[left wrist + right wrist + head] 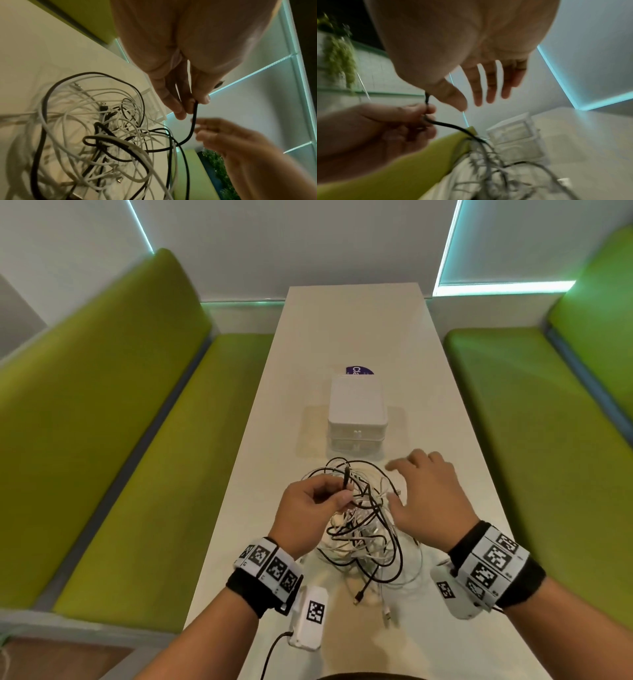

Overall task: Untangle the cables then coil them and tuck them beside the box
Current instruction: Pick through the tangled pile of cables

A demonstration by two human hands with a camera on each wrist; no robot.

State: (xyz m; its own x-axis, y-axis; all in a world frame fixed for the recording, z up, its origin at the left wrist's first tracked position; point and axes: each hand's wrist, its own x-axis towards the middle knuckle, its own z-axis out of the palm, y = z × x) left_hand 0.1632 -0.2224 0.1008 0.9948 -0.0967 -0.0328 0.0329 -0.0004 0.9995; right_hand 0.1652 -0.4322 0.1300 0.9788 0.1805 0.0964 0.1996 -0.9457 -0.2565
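A tangle of black and white cables [363,525] lies on the white table [445,440] in front of a white box [356,409]. My left hand [315,505] hovers over the heap's left side and pinches the end of a black cable [194,119] between thumb and fingers, its plug [346,479] sticking up. My right hand [424,491] hangs above the heap's right side with fingers [489,86] spread and straight, holding nothing. In the left wrist view the black cable loops down into the cable tangle [102,135]. The right wrist view is blurred but shows the left hand [412,119] on the black cable.
Green benches [137,419] line both long sides of the narrow table. A purple sticker [358,370] peeks out behind the box. Loose plug ends [359,597] lie near the table's front edge. Bare tabletop stretches beyond the box.
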